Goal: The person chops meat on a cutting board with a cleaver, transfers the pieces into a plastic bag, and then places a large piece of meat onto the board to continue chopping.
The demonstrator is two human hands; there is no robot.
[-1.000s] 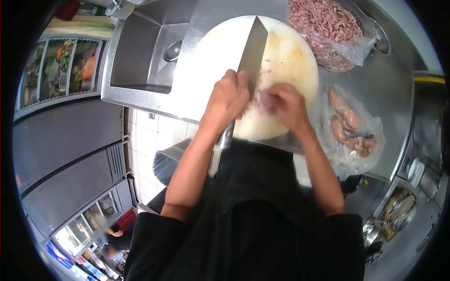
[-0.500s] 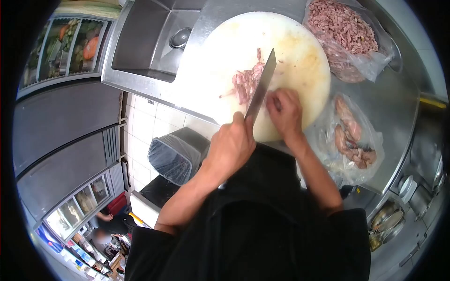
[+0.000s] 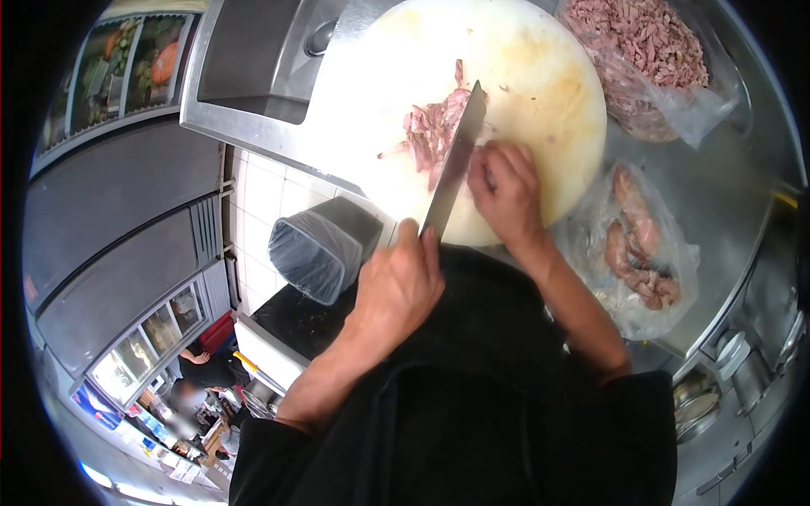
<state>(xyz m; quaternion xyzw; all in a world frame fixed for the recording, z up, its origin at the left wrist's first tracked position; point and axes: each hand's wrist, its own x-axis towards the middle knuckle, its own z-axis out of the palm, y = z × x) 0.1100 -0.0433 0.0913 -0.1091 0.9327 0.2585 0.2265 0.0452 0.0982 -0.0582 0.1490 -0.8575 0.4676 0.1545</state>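
My left hand (image 3: 398, 282) is wrapped round the handle of a long-bladed knife (image 3: 456, 160). The blade points up and slightly right across a round white chopping board (image 3: 548, 110). Against the blade's left side lies a small heap of pinkish meat strips (image 3: 429, 133), with one thin strip sticking out above it. Just right of the blade, my right hand (image 3: 508, 190) rests on the board with its fingers curled in. Whatever is under those fingertips is hidden.
A bag of chopped meat (image 3: 645, 51) sits at upper right, and a bag with larger meat pieces (image 3: 641, 244) is right of the board. At left are a sink (image 3: 253, 63) and a lined bin (image 3: 316, 253). Another person (image 3: 198, 363) is at lower left.
The view has shifted, so the board sits higher in it. The knife and left hand have moved slightly left relative to the board. The right hand stays curled beside the blade.
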